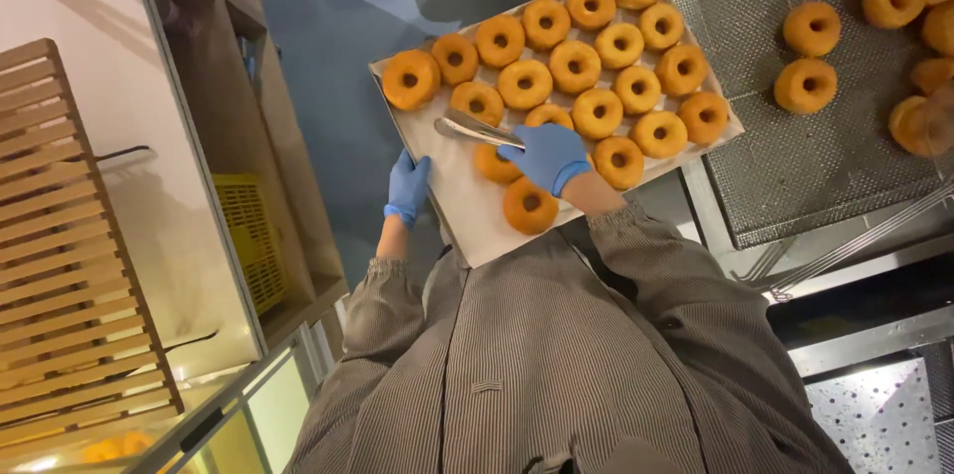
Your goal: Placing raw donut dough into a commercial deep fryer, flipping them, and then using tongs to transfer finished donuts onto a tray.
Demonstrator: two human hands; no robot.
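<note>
The tray (467,211), lined with paper and loaded with rows of ring doughnuts (574,67), sits in the middle of the scene, left of the perforated metal rack (795,156). Step in hand, as judged: arranging doughnuts with tongs (475,128). The next placement calls for a light squeeze. The left hand (407,188) clasps the tray's left edge. The right hand (547,156), gloved, grips the tongs over the near rows.

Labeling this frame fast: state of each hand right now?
Left hand: closed on the edge of the tray of doughnuts, holding it up.
Right hand: closed on metal tongs, held over the tray.
</note>
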